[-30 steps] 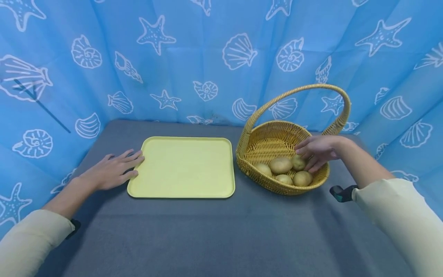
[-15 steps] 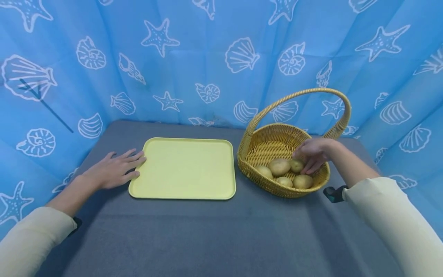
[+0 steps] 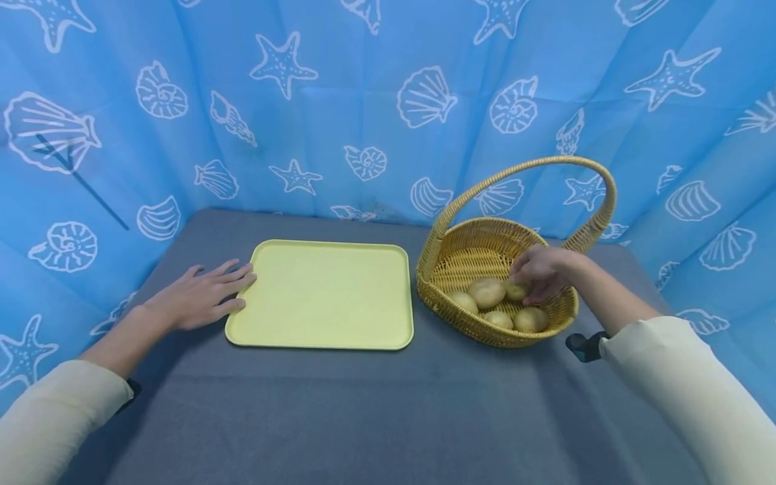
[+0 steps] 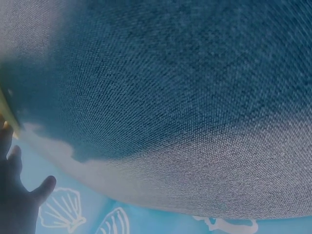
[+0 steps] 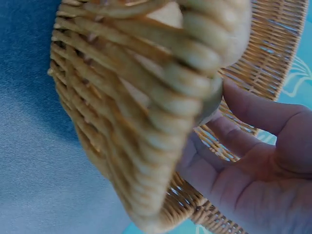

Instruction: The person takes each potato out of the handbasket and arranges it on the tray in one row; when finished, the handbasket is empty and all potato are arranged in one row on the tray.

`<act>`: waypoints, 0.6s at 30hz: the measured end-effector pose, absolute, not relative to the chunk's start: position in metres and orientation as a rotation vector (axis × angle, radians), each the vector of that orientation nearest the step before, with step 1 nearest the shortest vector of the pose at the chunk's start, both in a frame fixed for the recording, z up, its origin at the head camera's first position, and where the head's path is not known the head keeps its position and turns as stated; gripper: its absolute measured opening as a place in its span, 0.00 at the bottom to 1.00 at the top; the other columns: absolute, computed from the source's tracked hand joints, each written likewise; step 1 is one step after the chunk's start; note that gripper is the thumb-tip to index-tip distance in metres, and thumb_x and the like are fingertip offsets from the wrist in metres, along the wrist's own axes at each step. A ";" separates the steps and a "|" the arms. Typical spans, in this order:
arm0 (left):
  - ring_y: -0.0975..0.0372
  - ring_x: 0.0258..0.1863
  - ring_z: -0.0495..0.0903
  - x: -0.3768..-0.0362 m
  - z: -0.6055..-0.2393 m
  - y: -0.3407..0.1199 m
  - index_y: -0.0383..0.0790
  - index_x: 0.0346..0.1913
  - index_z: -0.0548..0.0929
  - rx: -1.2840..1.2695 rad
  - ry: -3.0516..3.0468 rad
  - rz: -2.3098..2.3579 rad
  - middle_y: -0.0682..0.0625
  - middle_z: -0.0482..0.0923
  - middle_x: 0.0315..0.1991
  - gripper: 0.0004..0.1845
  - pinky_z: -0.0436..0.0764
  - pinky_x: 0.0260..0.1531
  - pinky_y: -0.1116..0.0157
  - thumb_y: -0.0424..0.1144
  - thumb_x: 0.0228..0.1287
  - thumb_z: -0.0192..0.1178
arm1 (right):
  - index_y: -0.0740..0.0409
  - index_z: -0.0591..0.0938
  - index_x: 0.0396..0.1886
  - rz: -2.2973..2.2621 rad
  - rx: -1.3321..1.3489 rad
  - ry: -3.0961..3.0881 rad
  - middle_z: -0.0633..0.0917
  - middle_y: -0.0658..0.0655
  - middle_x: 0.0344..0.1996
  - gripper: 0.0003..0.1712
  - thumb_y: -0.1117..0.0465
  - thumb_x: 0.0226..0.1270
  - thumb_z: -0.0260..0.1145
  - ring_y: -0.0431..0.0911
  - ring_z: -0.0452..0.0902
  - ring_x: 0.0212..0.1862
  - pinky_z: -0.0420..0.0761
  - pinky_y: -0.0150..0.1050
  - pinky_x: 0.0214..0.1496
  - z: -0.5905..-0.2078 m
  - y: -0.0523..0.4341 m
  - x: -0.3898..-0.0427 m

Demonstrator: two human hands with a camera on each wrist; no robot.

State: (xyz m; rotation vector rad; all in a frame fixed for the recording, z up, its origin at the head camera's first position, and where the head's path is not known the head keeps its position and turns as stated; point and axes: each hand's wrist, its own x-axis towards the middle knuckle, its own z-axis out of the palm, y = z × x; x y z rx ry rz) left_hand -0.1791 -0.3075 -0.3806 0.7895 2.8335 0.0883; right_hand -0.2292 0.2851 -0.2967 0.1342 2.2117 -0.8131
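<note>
In the head view, my right hand (image 3: 539, 269) reaches into a wicker basket (image 3: 463, 266) and grips a small potato (image 3: 516, 292) between thumb and fingers. The right wrist view shows the thumb on one side of that potato (image 5: 213, 100), the basket's rim hiding much of it and some fingertips. Several other potatoes (image 3: 487, 293) lie around it on the basket's bottom. My left hand (image 3: 197, 298) lies with straight, spread fingers, their tips on the left rim of a pale yellow tray (image 3: 327, 296). The tray holds nothing.
A tall arched handle (image 3: 533, 162) spans the basket, with my right hand under its right side. Grey cloth (image 3: 364, 417) covers the table. Behind it hangs a blue curtain (image 3: 339, 114) with white shells and starfish.
My right hand has moved slightly left inside the basket, and its fingers have closed round the small potato. The left hand keeps its place on the tray's edge.
</note>
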 end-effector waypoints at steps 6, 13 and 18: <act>0.41 0.76 0.49 -0.180 -0.381 -0.308 0.41 0.77 0.60 0.787 2.831 0.099 0.40 0.54 0.78 0.35 0.50 0.63 0.29 0.58 0.78 0.46 | 0.74 0.62 0.69 -0.882 0.039 2.256 0.76 0.65 0.42 0.27 0.65 0.78 0.54 0.50 0.85 0.37 0.85 0.46 0.46 -0.286 0.290 -0.226; 0.40 0.76 0.48 -0.178 -0.380 -0.309 0.41 0.78 0.60 0.763 2.823 0.143 0.40 0.53 0.78 0.36 0.49 0.63 0.29 0.59 0.77 0.46 | 0.72 0.62 0.71 -1.050 -0.119 2.263 0.80 0.67 0.47 0.29 0.65 0.76 0.57 0.56 0.86 0.44 0.85 0.46 0.48 -0.267 0.276 -0.211; 0.40 0.76 0.48 -0.179 -0.381 -0.309 0.42 0.78 0.59 0.745 2.820 0.179 0.40 0.53 0.78 0.36 0.49 0.63 0.29 0.59 0.77 0.46 | 0.70 0.62 0.71 -1.123 -0.232 2.191 0.80 0.69 0.50 0.31 0.63 0.75 0.59 0.63 0.83 0.51 0.83 0.49 0.52 -0.250 0.256 -0.194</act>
